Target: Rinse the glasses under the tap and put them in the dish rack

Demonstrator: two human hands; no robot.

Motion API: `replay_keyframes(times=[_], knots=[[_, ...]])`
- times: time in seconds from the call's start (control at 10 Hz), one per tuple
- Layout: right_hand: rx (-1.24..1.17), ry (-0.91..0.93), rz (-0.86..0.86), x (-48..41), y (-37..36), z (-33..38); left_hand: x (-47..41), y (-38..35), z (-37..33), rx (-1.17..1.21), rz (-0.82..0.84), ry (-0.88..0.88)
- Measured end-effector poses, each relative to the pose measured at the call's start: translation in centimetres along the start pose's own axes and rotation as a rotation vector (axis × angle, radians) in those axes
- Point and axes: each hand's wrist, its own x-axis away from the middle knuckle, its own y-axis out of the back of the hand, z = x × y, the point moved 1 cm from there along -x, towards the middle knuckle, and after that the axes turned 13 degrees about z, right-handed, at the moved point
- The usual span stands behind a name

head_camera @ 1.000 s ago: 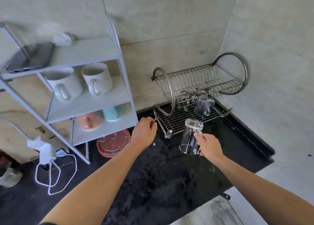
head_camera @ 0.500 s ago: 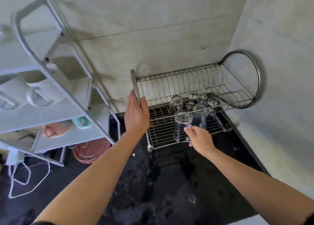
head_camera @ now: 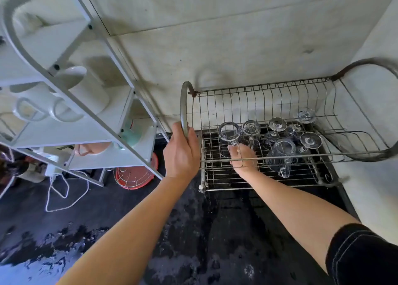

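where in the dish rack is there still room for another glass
The front left of the lower tier is bare, between the front rail and the right hand holding a glass. The upper tier is bare too. Crowded: the back right, around the jug and stemmed glasses.

I get one view only, the wide-angle head camera, pitched steeply down over the dark tabletop (head_camera: 215, 241) and facing its far edge, where the wall (head_camera: 237, 37) rises. It sits close. The left grip (head_camera: 182, 153) on the dish rack (head_camera: 183, 103) and the right grip (head_camera: 242, 157) on a glass (head_camera: 229, 131) land mid-frame, at arm's length. The rack fills the far right corner, and the shelf unit (head_camera: 64, 134) bows in at the far left.
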Motion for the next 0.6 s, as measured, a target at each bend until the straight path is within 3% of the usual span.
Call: replay_keyframes(times=[0.3, 0.6], knots=[[0.139, 0.059, -0.023, -3.7, -1.2, -0.7, -0.2, -0.4, 0.5, 0.068, -0.014, -0.047], [0.378, -0.049, 0.125, 1.0, 0.2, -0.9, -0.1, -0.3, 0.8, 0.06, -0.024, -0.081]])
